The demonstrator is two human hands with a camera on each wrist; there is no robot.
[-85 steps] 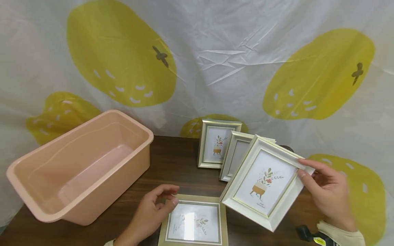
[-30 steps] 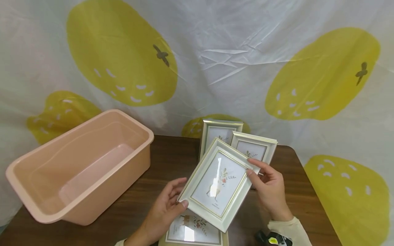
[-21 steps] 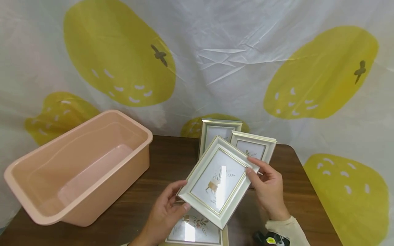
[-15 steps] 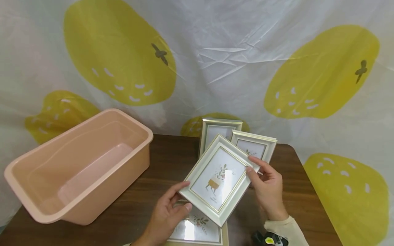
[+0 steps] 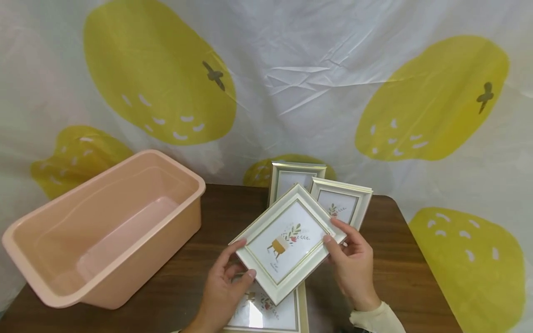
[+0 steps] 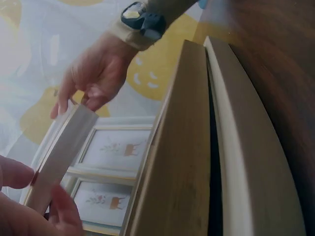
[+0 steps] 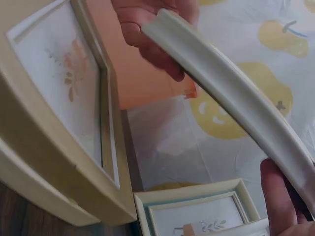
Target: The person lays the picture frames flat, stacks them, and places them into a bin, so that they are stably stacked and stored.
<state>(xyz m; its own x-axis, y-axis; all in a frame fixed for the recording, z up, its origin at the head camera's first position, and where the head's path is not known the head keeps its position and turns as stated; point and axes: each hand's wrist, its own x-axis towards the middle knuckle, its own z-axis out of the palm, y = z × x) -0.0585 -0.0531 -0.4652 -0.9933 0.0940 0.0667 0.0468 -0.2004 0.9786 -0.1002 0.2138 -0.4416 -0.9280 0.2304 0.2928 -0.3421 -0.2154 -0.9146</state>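
Note:
Both hands hold a cream picture frame [image 5: 263,224] with gold edging and a potted-plant print, tilted above the table. My left hand [image 5: 222,291] pinches its left corner between thumb and fingers. At the opposite corner my right hand [image 5: 354,266] grips the rim, thumb on the front face. Beneath it, a frame with a tan border [image 5: 302,305] lies face up, partly covered by the left hand and the held frame. The left wrist view shows another frame [image 6: 246,142] stacked under that one. Behind the held frame stand two more, a rear frame [image 5: 297,166] and a front frame [image 5: 364,201].
A pink plastic tub [image 5: 141,263], with no contents visible, stands at the left of the dark wooden table [image 5: 399,277]. A white cloth [image 5: 300,83] with yellow fruit prints hangs behind. The table's right edge is rounded at the back corner.
The held frame has come left from the right side, where the right hand held it alone. The left hand has taken its corner. Lately the frame has turned slightly and dipped at its right corner.

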